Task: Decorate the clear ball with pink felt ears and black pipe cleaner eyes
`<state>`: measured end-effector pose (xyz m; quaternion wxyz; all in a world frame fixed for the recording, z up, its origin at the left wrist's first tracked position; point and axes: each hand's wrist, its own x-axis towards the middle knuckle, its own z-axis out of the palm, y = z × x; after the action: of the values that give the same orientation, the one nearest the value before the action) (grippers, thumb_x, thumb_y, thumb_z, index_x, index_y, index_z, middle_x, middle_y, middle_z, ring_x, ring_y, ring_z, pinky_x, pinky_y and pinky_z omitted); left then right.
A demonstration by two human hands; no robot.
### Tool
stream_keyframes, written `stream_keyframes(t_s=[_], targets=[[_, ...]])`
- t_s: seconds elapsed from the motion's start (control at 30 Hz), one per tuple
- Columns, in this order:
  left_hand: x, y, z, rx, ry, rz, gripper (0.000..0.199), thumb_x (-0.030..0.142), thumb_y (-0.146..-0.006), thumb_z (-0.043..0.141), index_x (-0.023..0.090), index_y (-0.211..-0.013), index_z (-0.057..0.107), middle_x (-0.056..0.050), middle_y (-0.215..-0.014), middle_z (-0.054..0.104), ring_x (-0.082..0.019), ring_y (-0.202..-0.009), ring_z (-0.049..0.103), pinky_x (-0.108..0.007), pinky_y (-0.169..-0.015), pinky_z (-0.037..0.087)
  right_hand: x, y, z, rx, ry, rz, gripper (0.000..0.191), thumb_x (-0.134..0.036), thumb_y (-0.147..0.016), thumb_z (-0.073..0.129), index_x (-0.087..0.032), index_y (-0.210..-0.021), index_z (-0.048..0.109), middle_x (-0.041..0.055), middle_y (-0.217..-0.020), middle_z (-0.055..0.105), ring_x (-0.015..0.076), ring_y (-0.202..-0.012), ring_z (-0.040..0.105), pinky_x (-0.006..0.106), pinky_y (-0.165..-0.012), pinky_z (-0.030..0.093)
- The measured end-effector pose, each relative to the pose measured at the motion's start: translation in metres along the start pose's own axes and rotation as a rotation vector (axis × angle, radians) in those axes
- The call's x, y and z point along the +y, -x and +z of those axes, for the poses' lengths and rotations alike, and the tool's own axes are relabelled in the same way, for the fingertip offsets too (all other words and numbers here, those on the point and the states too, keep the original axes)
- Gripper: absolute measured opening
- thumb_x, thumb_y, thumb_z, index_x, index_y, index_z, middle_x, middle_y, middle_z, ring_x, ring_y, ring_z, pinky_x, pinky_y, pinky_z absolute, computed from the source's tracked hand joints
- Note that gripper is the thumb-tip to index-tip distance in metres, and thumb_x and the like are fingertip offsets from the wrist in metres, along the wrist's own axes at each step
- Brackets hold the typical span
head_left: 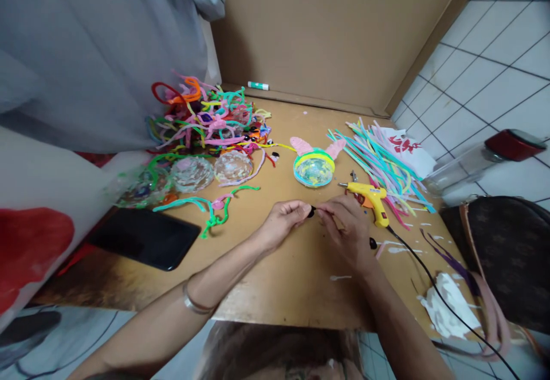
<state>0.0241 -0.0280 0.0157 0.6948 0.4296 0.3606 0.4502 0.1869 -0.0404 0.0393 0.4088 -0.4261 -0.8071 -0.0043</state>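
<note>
Between my two hands, over the middle of the table, is a small black piece [311, 212]; its exact kind is too small to tell. My left hand [286, 222] pinches it between thumb and fingertips. From the other side, my right hand [344, 225] has its fingertips closed at the edge of the same piece. Just beyond the hands sits a round clear shape [314, 172] rimmed in yellow, green and blue, with two pink ears on top. A yellow hot glue gun [367, 192] lies right of it, partly behind my right hand. Another black piece [372, 243] rests beside my right wrist.
Tangled pipe cleaners [210, 116] pile up at the back left, with clear discs [192, 173] before them. A black phone [146, 236] lies left. Straight pipe cleaners [378, 151], a bottle [481, 156], a brown bag [507, 254] and crumpled tissue [449, 305] occupy the right. The glue gun's cord [433, 282] trails off there.
</note>
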Motion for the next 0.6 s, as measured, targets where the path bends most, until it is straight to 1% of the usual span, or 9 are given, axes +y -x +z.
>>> stream_keyframes(t_s=[0.17,0.33,0.47,0.6], targets=[[-0.001,-0.0004,-0.0005,-0.015,-0.007,-0.003,0.046,0.057,-0.066,0.073,0.015,-0.06,0.055,0.004,-0.055,0.04,-0.008,-0.055,0.031,-0.025,-0.056,0.021,-0.0004,0.0004,0.0003,-0.02,0.047,-0.041,0.012,-0.018,-0.092,0.053,-0.019,-0.086,0.063,0.0039,-0.079,0.065,0.0169,-0.074,0.057,0.032,-0.069,0.042],[-0.0011,0.0014,0.0002,-0.019,0.004,-0.015,0.045,0.055,-0.067,0.073,0.015,-0.06,0.055,0.004,-0.055,0.04,-0.008,-0.055,0.031,-0.026,-0.057,0.021,-0.0009,0.0005,0.0014,-0.031,0.044,-0.014,0.014,-0.016,-0.091,0.051,-0.02,-0.081,0.059,0.0036,-0.076,0.062,0.017,-0.074,0.056,0.031,-0.066,0.041],[-0.0011,0.0027,0.0014,-0.002,0.017,-0.02,0.045,0.055,-0.066,0.074,0.015,-0.06,0.055,0.004,-0.055,0.041,-0.009,-0.057,0.033,-0.025,-0.059,0.024,-0.0018,0.0007,0.0026,-0.008,-0.008,-0.013,0.012,-0.014,-0.09,0.051,-0.019,-0.082,0.057,0.0041,-0.077,0.062,0.0164,-0.074,0.056,0.03,-0.065,0.042],[-0.0018,0.0025,0.0018,0.021,0.014,-0.027,0.045,0.056,-0.065,0.074,0.015,-0.064,0.057,0.004,-0.056,0.042,-0.009,-0.056,0.033,-0.025,-0.058,0.024,-0.0035,-0.0004,0.0036,0.015,-0.017,-0.025,0.012,-0.014,-0.09,0.052,-0.02,-0.08,0.057,0.0029,-0.074,0.061,0.0155,-0.071,0.055,0.029,-0.063,0.041]])
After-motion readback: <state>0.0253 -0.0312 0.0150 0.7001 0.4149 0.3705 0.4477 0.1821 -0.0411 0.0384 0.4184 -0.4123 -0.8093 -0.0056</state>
